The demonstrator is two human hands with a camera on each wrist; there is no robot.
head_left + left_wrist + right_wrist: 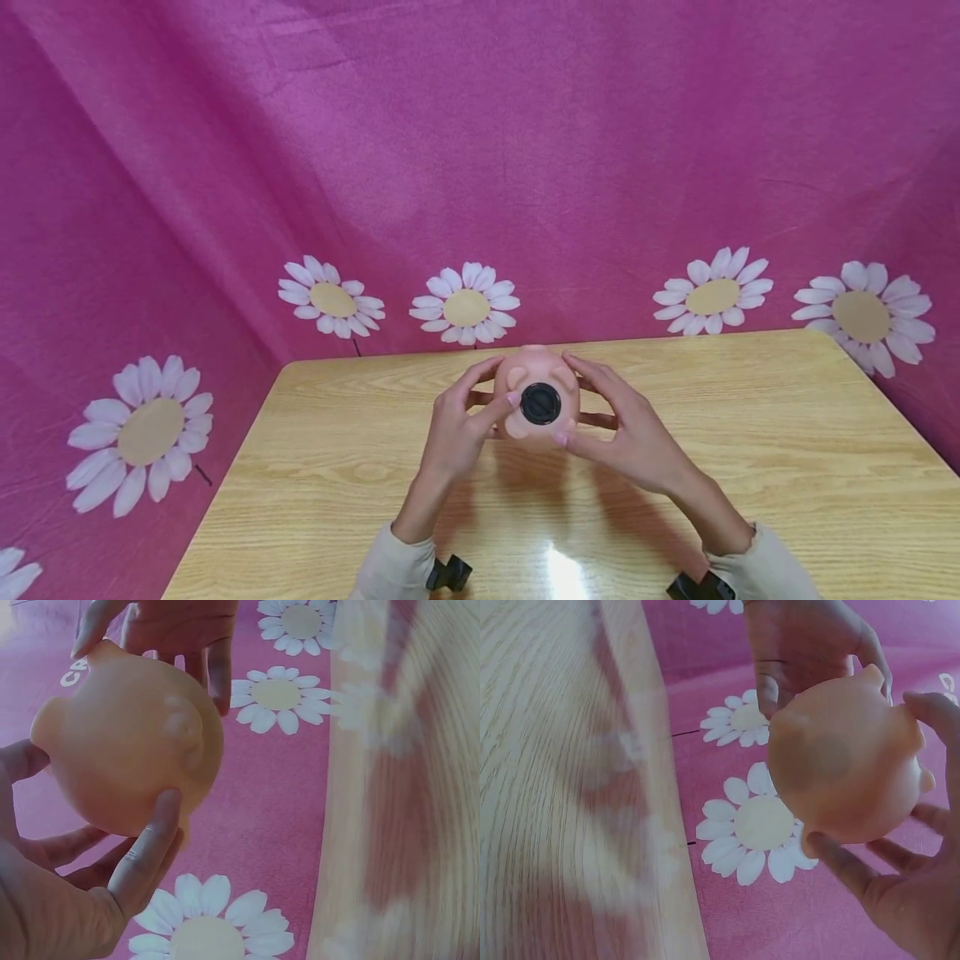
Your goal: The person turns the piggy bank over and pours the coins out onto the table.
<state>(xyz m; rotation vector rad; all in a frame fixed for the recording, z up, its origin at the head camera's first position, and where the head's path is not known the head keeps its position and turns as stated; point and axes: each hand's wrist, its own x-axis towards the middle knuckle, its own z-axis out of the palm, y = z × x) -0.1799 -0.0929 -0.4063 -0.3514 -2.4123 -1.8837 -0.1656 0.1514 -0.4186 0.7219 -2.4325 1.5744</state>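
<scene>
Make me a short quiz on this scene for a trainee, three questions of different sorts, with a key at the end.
1. Multiple choice: in the head view, what colour is the round plug on the pink bank?
A) White
B) Black
C) Green

2. True or false: only one hand is holding the bank.

3. Fill in the blank: the flowers on the cloth beyond the table have ____ petals.

Key
1. B.
2. False; the left hand and the right hand both hold it.
3. White.
</scene>
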